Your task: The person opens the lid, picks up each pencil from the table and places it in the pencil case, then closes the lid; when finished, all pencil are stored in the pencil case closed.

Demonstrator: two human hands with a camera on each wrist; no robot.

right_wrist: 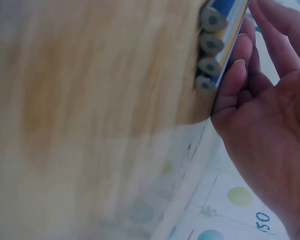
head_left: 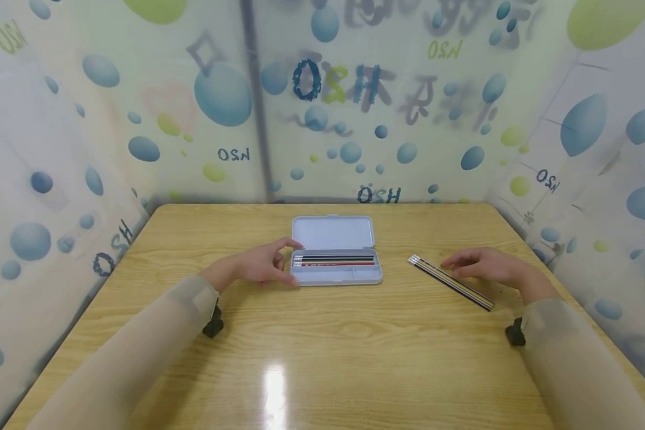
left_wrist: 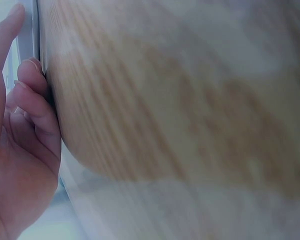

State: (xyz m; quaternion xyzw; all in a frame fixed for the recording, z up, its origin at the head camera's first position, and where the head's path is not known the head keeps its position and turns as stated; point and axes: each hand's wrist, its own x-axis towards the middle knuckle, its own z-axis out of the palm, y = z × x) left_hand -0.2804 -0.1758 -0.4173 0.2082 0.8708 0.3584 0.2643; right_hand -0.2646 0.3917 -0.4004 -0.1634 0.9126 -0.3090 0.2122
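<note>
An open pale blue-white pencil case [head_left: 322, 276] lies on the table, its lid [head_left: 333, 232] folded back. Several pencils [head_left: 335, 258], dark ones and a red one, lie side by side in its rear compartment. My left hand [head_left: 260, 263] holds the case's left end, index finger at the rear corner and thumb at the front. To the right, several striped pencils [head_left: 451, 283] lie together slantwise on the table. Just beyond them is my right hand [head_left: 486, 267], fingers bent loosely; their blunt ends show beside its fingers [right_wrist: 235, 80]. Whether it touches them is unclear.
The wooden table [head_left: 344, 346] reaches back to a hanging curtain [head_left: 328, 143] printed with blue and green spots, which also closes off both sides. The case's front compartment has a small divider [head_left: 353, 274].
</note>
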